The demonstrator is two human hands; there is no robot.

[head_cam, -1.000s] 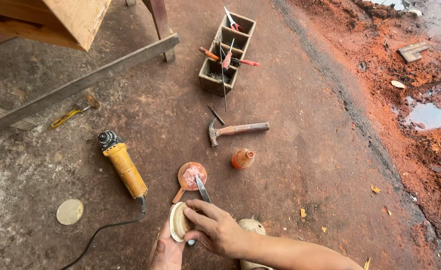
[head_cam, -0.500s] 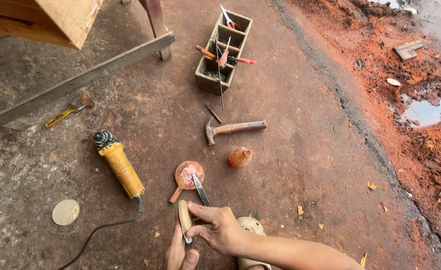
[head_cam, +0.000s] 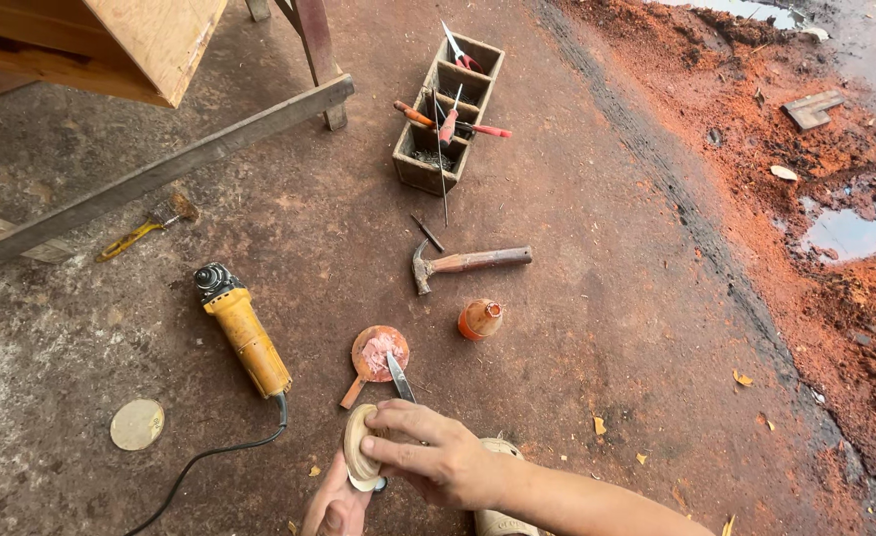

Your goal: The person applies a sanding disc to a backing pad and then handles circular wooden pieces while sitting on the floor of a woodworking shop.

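Down on the concrete floor (head_cam: pixel 577 298), near the bottom edge of the view, the person's right hand (head_cam: pixel 433 459) lies across a pale round wooden disc (head_cam: pixel 358 449), its fingers (head_cam: pixel 398 415) curled over the top and clamped on the piece, thumb pressed along the lower side. The left hand (head_cam: pixel 336 504) comes up from underneath and props the disc from below; only part of it shows, with its fingers closed around the disc's lower rim. A thin metal blade (head_cam: pixel 399 376) sticks up from behind the right hand toward a small round paddle smeared with pinkish paste (head_cam: pixel 377 352); how the blade is held I cannot tell. Just left of the hands lies a yellow angle grinder (head_cam: pixel 243 333), its black cord (head_cam: pixel 214 459) trailing toward the bottom edge. A flat round disc (head_cam: pixel 137 424) sits well apart to the left. Beyond the paddle stand a small orange bottle (head_cam: pixel 479 319) and a claw hammer (head_cam: pixel 468 263), and farther off a wooden compartment box (head_cam: pixel 448 114) full of tools.
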